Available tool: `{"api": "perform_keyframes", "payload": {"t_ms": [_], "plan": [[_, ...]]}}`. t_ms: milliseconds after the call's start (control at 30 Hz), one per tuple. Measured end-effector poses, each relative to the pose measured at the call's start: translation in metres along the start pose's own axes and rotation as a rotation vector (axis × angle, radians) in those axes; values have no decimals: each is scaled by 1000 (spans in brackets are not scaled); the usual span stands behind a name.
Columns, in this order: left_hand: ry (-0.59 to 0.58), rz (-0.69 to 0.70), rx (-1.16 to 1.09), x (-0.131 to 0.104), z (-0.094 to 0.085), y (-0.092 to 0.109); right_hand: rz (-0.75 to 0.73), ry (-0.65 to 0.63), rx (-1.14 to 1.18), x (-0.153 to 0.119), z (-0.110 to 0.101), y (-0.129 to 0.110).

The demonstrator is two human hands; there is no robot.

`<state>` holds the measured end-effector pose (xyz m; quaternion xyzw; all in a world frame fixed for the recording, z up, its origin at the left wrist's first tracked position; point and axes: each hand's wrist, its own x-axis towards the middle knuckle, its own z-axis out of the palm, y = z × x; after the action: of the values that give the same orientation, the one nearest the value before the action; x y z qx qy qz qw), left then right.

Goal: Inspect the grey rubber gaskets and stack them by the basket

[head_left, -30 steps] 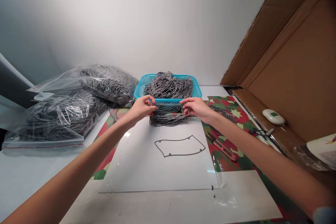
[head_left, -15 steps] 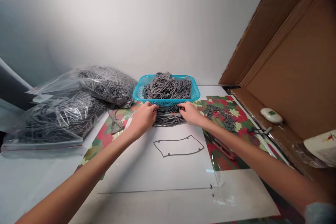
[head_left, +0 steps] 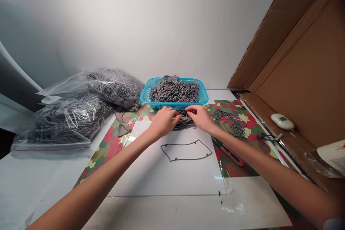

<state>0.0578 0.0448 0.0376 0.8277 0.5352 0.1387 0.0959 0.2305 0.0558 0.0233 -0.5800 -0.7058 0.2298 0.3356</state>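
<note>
Centrally in the head view, the left hand [head_left: 164, 120] and the right hand [head_left: 201, 118] face one another over a bundle of grey cords [head_left: 183, 125], which lies at the top edge of a white sheet [head_left: 151, 176], just in front of a blue basket [head_left: 175, 106]. The left thumb and fingers are bent, their tips near each other at the bundle's left side; whether they pinch a cord I cannot tell. The right thumb and forefinger curl toward each other at the bundle's right side, the tips close to a thin strand, but I cannot tell whether they grip it. More grey cords [head_left: 175, 91] heap up inside the basket. Below the hands, a dark four-cornered outline [head_left: 179, 144] with curved long sides shows on the sheet. Right of centre, loose cord pieces [head_left: 229, 122] lie on a camouflage-patterned cover [head_left: 248, 115], and a red-handled tool [head_left: 235, 157] lies below them, partly hidden by the right forearm. At the left of the frame, two clear bags [head_left: 70, 122] of grey cord lean together, one partly over the other. At the right edge, a white oval object [head_left: 282, 121] rests beside brown cardboard [head_left: 304, 79].
</note>
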Motion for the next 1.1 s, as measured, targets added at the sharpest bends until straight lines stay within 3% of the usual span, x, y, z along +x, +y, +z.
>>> {"api": "perform_keyframes", "payload": {"t_ms": [267,533,700,900,1100], "plan": [[-165,-64,-244,24,18,4,37,39,143,1,-2,0],[-216,-14,-315,25,22,0,28,38,-30,-1,-8,2],[-198,21,-231,23,17,0,-104,-2,-280,-13,-16,-1],[-199,100,14,10,10,-5,-329,-199,-551,-22,-16,-6],[-132,163,222,-3,8,-17,-331,-203,-724,-22,-14,-1]]}}
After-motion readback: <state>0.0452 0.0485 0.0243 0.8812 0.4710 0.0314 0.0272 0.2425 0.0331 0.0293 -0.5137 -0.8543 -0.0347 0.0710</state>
